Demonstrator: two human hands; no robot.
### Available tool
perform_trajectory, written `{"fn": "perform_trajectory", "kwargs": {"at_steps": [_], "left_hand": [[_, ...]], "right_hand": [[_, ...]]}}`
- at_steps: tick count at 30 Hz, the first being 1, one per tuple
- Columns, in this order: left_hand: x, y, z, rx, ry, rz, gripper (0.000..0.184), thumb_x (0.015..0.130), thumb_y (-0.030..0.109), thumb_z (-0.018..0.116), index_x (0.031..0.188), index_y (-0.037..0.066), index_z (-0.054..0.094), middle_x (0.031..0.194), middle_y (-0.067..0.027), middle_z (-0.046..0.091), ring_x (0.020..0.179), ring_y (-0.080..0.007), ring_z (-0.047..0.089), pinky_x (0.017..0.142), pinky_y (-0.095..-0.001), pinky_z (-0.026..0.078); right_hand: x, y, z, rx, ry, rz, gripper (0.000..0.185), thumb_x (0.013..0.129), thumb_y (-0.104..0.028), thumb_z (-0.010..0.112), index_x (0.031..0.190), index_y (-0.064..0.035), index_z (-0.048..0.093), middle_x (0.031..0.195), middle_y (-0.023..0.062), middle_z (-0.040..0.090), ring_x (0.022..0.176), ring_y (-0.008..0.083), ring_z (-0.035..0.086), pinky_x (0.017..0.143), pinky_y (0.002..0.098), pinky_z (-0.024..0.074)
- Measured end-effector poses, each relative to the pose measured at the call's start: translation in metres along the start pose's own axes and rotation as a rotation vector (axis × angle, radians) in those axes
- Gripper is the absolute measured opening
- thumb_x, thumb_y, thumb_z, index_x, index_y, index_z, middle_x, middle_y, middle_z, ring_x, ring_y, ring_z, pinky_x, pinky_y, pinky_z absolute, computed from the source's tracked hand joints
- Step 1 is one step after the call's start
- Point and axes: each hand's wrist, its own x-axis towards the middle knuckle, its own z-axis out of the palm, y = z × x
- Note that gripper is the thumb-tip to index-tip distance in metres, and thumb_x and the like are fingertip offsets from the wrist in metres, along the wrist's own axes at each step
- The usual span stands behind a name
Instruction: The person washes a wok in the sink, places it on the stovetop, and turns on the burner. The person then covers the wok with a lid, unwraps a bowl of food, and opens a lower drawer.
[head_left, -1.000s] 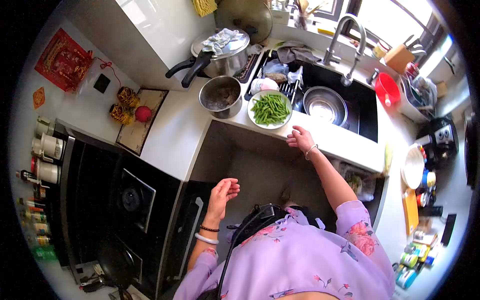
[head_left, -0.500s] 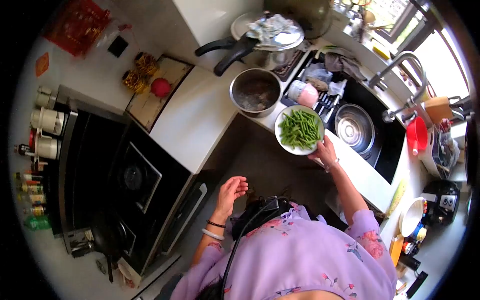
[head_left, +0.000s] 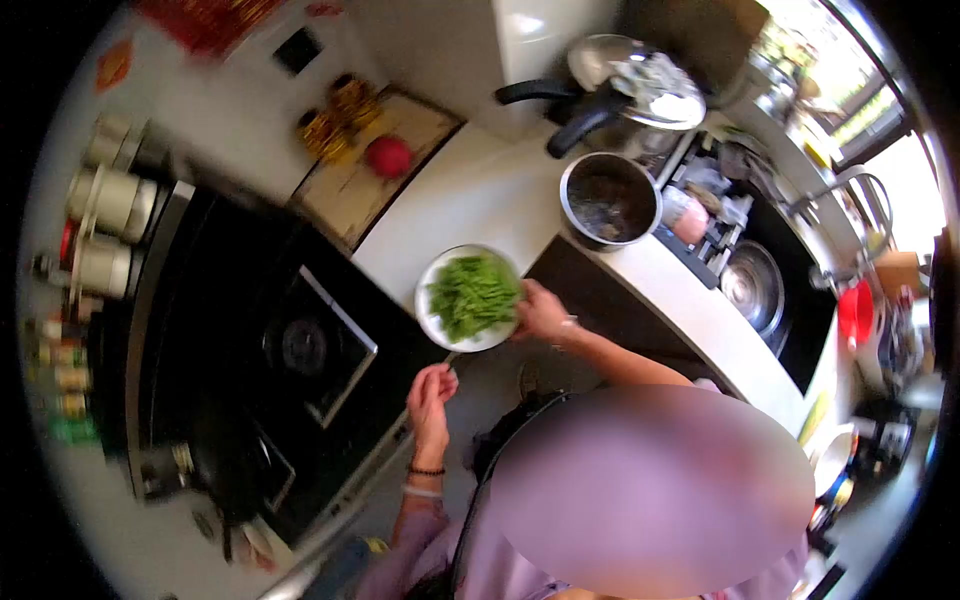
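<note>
At the edge of the stove, a white plate of green beans is gripped by the right hand. Beside the stove, the left hand is bent; whether its fingertips meet cannot be told.

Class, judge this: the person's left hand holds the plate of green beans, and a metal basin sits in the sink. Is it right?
No: the head view shows the right hand, not the left hand, holding the plate of green beans. A metal basin does sit in the sink.
</note>
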Motion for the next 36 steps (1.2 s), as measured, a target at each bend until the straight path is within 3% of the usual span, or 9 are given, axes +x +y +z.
{"fn": "perform_trajectory", "kwargs": {"at_steps": [4, 6, 13, 17, 18, 21, 23, 27, 36], "left_hand": [[-0.001, 0.021, -0.008, 0.096, 0.046, 0.094, 0.025, 0.099, 0.022, 0.045, 0.103, 0.003, 0.061, 0.089, -0.0045, 0.061, 0.081, -0.0118, 0.056, 0.076, -0.026, 0.048], [0.011, 0.027, -0.004, 0.121, 0.001, 0.136, 0.025, 0.099, 0.021, 0.044, 0.103, 0.002, 0.06, 0.09, -0.0048, 0.061, 0.08, -0.012, 0.056, 0.075, -0.0264, 0.048], [0.05, 0.077, 0.046, 0.249, -0.2, 0.287, 0.024, 0.099, 0.018, 0.044, 0.104, -0.001, 0.06, 0.09, -0.0048, 0.061, 0.081, -0.012, 0.057, 0.076, -0.0255, 0.047], [0.076, 0.1, 0.105, 0.272, -0.462, 0.399, 0.024, 0.099, 0.019, 0.045, 0.105, 0.001, 0.06, 0.092, -0.0054, 0.062, 0.084, -0.0121, 0.057, 0.078, -0.0259, 0.047], [0.082, 0.102, 0.119, 0.255, -0.548, 0.452, 0.024, 0.099, 0.019, 0.046, 0.105, 0.001, 0.061, 0.095, -0.0059, 0.062, 0.087, -0.012, 0.057, 0.079, -0.026, 0.047], [0.11, 0.096, 0.159, 0.221, -0.693, 0.271, 0.023, 0.098, 0.021, 0.048, 0.11, 0.004, 0.058, 0.098, -0.006, 0.062, 0.091, -0.012, 0.056, 0.082, -0.0272, 0.046], [0.128, 0.091, 0.192, 0.172, -0.696, 0.096, 0.026, 0.097, 0.024, 0.05, 0.115, 0.006, 0.054, 0.102, -0.006, 0.06, 0.093, -0.0125, 0.055, 0.082, -0.0282, 0.045], [0.164, 0.057, 0.238, 0.192, -0.651, -0.085, 0.032, 0.091, 0.035, 0.058, 0.11, 0.01, 0.052, 0.097, -0.003, 0.061, 0.089, -0.0143, 0.057, 0.078, -0.0362, 0.045], [0.186, 0.027, 0.283, 0.102, -0.66, 0.071, 0.014, 0.087, 0.014, 0.052, 0.093, 0.002, 0.046, 0.078, -0.008, 0.056, 0.061, -0.0181, 0.056, 0.055, -0.0326, 0.052]], "right_hand": [[0.038, -0.026, 0.054, -0.144, 0.021, 0.022, 0.044, 0.083, -0.016, 0.056, 0.122, 0.0026, 0.046, 0.097, 0.0283, 0.063, 0.089, 0.0389, 0.065, 0.079, 0.0443, 0.0534], [0.051, -0.03, 0.067, -0.04, 0.094, -0.042, 0.037, 0.083, -0.011, 0.052, 0.116, 0.0048, 0.046, 0.09, 0.0318, 0.062, 0.08, 0.0417, 0.065, 0.071, 0.0463, 0.0549], [0.086, -0.025, 0.081, -0.145, 0.205, -0.121, 0.028, 0.087, -0.019, 0.048, 0.103, 0.0036, 0.049, 0.087, 0.0293, 0.063, 0.082, 0.0431, 0.064, 0.071, 0.0474, 0.0535], [0.101, -0.006, 0.07, -0.347, 0.163, -0.182, 0.026, 0.088, -0.023, 0.047, 0.101, -0.0022, 0.055, 0.087, 0.0213, 0.063, 0.071, 0.036, 0.063, 0.064, 0.0442, 0.0524], [0.107, 0.019, 0.067, -0.535, 0.217, -0.577, 0.027, 0.087, -0.023, 0.049, 0.102, -0.0021, 0.056, 0.085, 0.0195, 0.063, 0.071, 0.0336, 0.064, 0.064, 0.0444, 0.0521], [0.083, 0.019, 0.045, -0.456, 0.449, -1.089, 0.031, 0.088, -0.025, 0.052, 0.109, -0.0028, 0.056, 0.082, 0.0162, 0.065, 0.072, 0.0294, 0.066, 0.064, 0.0428, 0.0531], [0.008, -0.015, 0.0, -0.123, 0.199, -0.151, 0.033, 0.09, -0.027, 0.052, 0.111, -0.0019, 0.056, 0.082, 0.0154, 0.067, 0.069, 0.0274, 0.066, 0.062, 0.039, 0.0546], [-0.076, 0.054, -0.055, 0.112, 0.45, 0.026, 0.03, 0.094, -0.025, 0.051, 0.111, -0.0004, 0.055, 0.075, 0.0087, 0.065, 0.062, 0.0164, 0.065, 0.057, 0.0301, 0.0538], [-0.276, 0.237, -0.038, 0.679, 1.2, 0.352, 0.025, 0.091, -0.021, 0.05, 0.101, 0.0001, 0.061, 0.073, 0.0104, 0.066, 0.054, 0.0161, 0.063, 0.048, 0.0291, 0.0526]]}}
